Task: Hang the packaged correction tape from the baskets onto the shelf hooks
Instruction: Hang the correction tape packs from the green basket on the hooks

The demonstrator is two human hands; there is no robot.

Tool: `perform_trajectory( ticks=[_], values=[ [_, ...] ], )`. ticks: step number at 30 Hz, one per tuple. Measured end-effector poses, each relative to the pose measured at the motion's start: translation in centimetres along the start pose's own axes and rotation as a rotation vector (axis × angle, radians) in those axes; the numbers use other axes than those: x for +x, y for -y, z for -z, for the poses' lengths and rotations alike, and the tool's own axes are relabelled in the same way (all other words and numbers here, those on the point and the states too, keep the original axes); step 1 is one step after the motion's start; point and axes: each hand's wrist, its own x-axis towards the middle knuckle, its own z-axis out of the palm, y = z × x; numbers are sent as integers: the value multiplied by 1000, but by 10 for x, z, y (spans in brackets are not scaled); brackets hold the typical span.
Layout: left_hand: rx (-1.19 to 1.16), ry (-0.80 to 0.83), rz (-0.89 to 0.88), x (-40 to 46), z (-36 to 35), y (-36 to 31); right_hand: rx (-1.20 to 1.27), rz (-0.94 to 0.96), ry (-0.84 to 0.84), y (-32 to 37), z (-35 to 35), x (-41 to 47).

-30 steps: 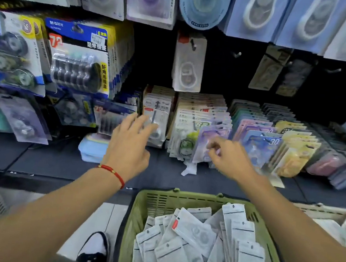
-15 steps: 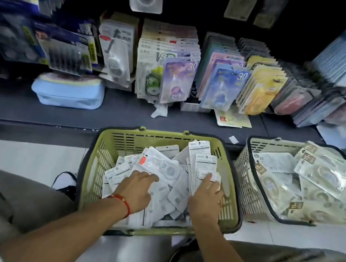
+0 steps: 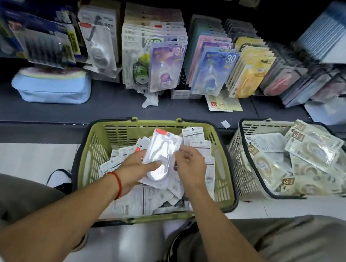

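The left hand (image 3: 139, 166) is holding a clear pack (image 3: 160, 155) of correction tape just above the green basket (image 3: 91, 147), near its far rim, thumb curling over the blister bulge and fingers under the back. The pack is tilting with its red-tabbed top pointing at the shelf (image 3: 109, 110), probably so the hang hole is leading when it goes up to a hook. The right hand (image 3: 189, 165) is touching the pack's right edge with loosely curled fingertips; it seems to be steadying or squaring the pack, though whether this grip is truly pinching it I cannot tell for sure. The rest of the packs (image 3: 132, 202) are lying loose in the basket, mostly face down, so each one likely needs turning before hanging.

The green basket is sitting on the floor against the shelf's front edge, between the person's knees, which is keeping the stock within reach of both hands. A white basket (image 3: 243, 152) with other packs is standing just beside it on the right.

Half a second ago both hands were pressing down into the pile, digging; now one pack is lifting clear of it. A second ago the hands were reaching up among the hanging rows, and the view has since dropped to the baskets.
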Motion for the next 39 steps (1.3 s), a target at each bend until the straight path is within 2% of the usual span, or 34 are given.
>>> perform_trajectory(
  ticks=[2, 3, 6, 8, 10, 14, 16, 17, 19, 21, 23, 25, 28, 30, 32, 35, 37, 39],
  values=[
    [-10, -106, 7, 2, 16, 5, -413, 27, -155, -20, 11, 8],
    [-21, -142, 23, 2, 24, 7, -604, -29, -179, -31, 18, 12],
    [-66, -215, 85, 2, 44, 11, -833, -201, -12, -56, 25, 17],
    [-89, -228, 112, 1, 50, 11, -892, -164, 54, -63, 20, 19],
    [-113, -232, 129, -1, 50, 9, -821, -93, -16, -65, 18, 21],
    [-183, -255, 165, -2, 45, 5, -449, -53, -348, -47, 19, 12],
    [-188, -261, 161, -3, 42, 2, -222, -12, -424, -30, 18, 10],
    [-194, -247, 155, -4, 40, 0, -64, -24, -376, -20, 15, 10],
    [-225, -156, 147, -7, 35, -1, 273, -126, -132, -1, 8, 7],
    [-243, -35, 146, -11, 31, -1, 386, -171, 130, 11, -4, 0],
    [-248, 38, 128, -13, 27, 1, 299, -93, 304, 9, -20, -3],
    [-263, 52, 101, -13, 24, 3, 150, 0, 308, 2, -30, 0],
    [-267, -48, 93, -14, 29, 5, -102, 6, 41, -15, -17, 17],
    [-282, -113, 88, -14, 38, 7, -491, -35, -143, -36, 3, 31],
    [-309, -142, 68, -17, 46, 8, -716, -98, -115, -55, 17, 37],
    [-302, -160, 49, -19, 53, 8, -704, -99, -32, -70, 21, 44],
    [-308, -160, 55, -19, 54, 9, -550, -110, -122, -67, 22, 42],
    [-331, -141, 61, -19, 53, 10, -376, -134, -292, -58, 22, 36]
  ],
)
